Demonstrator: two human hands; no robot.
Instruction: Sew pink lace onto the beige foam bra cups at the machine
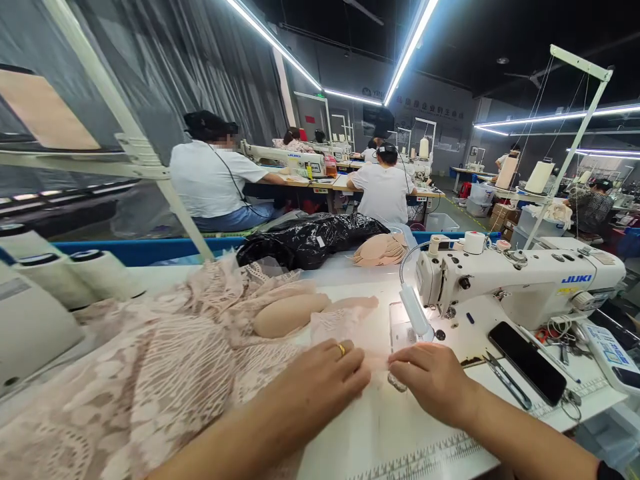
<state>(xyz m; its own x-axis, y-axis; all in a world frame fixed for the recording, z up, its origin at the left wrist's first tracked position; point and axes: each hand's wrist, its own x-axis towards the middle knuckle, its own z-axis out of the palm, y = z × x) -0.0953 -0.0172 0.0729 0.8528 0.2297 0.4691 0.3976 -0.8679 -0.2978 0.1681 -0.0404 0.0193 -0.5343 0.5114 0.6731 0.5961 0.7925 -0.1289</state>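
Observation:
A piece of sheer pale pink fabric [345, 325] lies on the white sewing table, just left of the needle area of the sewing machine [505, 277]. My left hand [333, 373], with a ring on one finger, is closed with its curled fingers on the near edge of this fabric. In front of the machine's lamp, my right hand [433, 381] pinches the fabric's right end. A thin strip of it stretches between both hands. Behind my left hand rest beige oval pads [290, 315], and pink lace fabric [185, 363] is heaped to the left.
Thread snips [507, 381] and a black phone [527, 360] lie right of my right hand. A black plastic bag [315, 239] and a stack of beige pads [381, 250] sit at the back. A ruler strip [425, 457] runs along the front edge. Other people sit at machines beyond.

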